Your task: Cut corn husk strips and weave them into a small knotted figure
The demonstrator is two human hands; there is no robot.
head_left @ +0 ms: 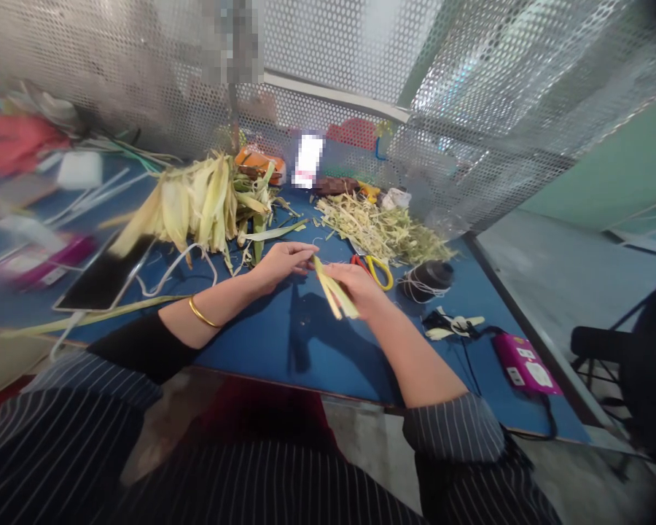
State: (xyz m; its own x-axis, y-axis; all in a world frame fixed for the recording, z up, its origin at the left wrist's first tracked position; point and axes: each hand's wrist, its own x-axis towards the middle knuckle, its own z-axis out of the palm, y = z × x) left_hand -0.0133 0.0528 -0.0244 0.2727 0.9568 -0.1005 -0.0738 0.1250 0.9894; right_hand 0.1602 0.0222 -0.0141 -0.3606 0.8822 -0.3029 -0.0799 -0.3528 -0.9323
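Note:
Over the front of the blue table, my right hand (356, 287) is closed round a small folded bundle of corn husk strips (332, 293), whose loose ends hang down toward me. My left hand (284, 265), with a gold bangle on the wrist, pinches at the upper tip of the same husk. What its fingertips hold there is partly hidden. Just behind my right hand lie scissors (381, 271) with red and yellow handles. A black spool of thread (427, 280) stands to the right of them.
Whole corn husks (197, 204) lie piled at the back left, shredded husk (383, 226) at the back right. A dark phone (106, 273) with a white cable rests at left. A purple box (526, 364) sits near the right edge. Perforated metal mesh (339, 44) rises behind the table.

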